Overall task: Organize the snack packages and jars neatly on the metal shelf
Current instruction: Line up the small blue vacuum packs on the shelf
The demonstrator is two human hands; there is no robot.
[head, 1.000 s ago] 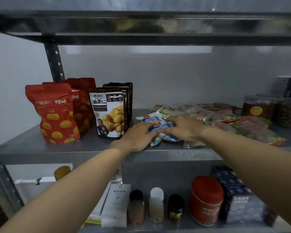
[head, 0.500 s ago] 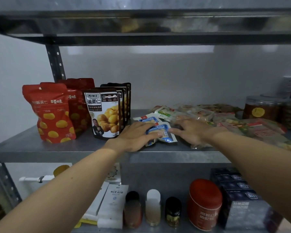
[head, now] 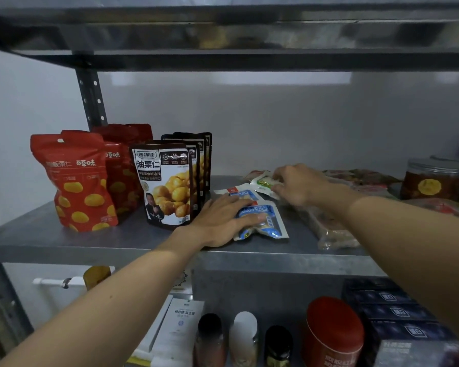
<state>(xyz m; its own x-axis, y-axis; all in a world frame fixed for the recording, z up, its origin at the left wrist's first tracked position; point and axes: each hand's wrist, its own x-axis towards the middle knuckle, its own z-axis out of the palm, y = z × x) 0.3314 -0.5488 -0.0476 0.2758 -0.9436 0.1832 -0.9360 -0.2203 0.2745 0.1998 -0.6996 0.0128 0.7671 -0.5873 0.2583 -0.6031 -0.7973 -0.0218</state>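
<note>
The right hand (head: 300,185) left the blue packet (head: 272,223) and pinched the green-and-white packet (head: 263,183) (the one farther back).

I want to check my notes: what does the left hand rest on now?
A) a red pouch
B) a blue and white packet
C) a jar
B: the left hand lies with straight fingers on the blue and white packet on the metal shelf.

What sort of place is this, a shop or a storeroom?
Likely a storeroom or pantry: a bare metal shelf against a plain wall, red snack pouches, a jar, and mixed bottles below.
</note>
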